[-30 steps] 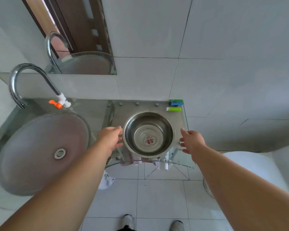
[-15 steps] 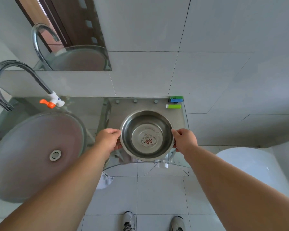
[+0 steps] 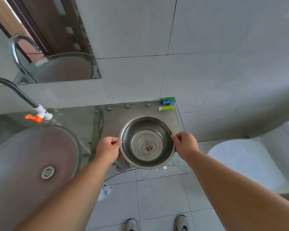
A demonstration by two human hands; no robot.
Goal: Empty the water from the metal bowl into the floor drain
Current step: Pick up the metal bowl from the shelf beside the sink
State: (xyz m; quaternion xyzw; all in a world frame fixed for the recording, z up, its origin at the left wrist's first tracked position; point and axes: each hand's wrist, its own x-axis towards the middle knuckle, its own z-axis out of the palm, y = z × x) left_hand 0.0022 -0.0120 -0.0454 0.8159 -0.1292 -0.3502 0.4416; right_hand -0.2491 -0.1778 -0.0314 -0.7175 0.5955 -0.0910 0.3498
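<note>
A round metal bowl (image 3: 147, 127) with a red mark on its bottom sits level over the front of the glass shelf (image 3: 137, 110). Clear water lies shallow inside it. My left hand (image 3: 108, 147) grips the bowl's left rim and my right hand (image 3: 185, 145) grips its right rim. No floor drain shows on the white floor tiles (image 3: 157, 197) below.
A frosted glass basin (image 3: 23, 155) with a chrome tap (image 3: 15, 90) stands at the left. Three lighters (image 3: 168, 103) lie at the shelf's back right. A white toilet (image 3: 244, 162) is at the right. My shoes (image 3: 182, 222) show at the bottom edge. A mirror (image 3: 48, 47) hangs above.
Both hands closed in from beside the bowl and took hold of its rim. The bowl has come slightly toward me, over the shelf's front edge.
</note>
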